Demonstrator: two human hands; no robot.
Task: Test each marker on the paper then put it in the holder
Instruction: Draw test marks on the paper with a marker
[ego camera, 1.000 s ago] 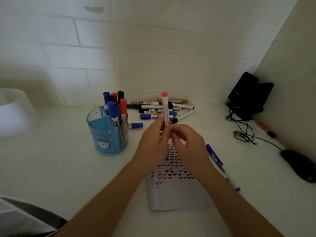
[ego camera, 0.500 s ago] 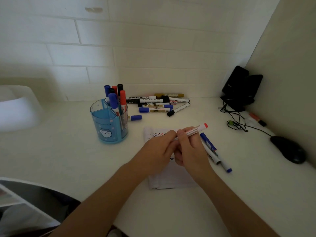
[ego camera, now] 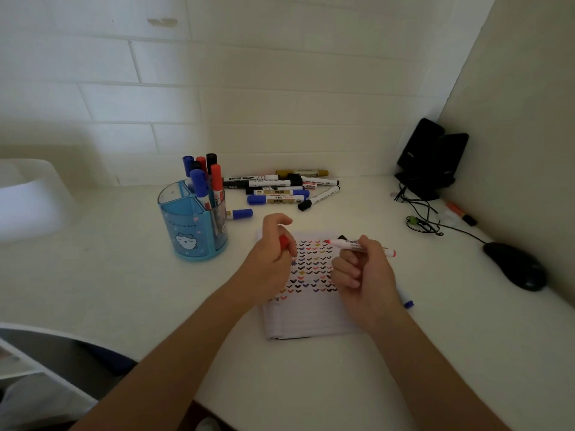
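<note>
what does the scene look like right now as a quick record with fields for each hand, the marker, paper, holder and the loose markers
left hand: pinches the red cap, at the paper's left edge
right hand: grips the red marker by its barrel
red marker: uncapped, roughly level, tip pointing left over the paper's top rows; contact cannot be told
paper: flat on the desk, rows of coloured check marks
holder: blue, upright, left of the paper, with capped markers standing in it
loose markers: pile behind the paper
</note>
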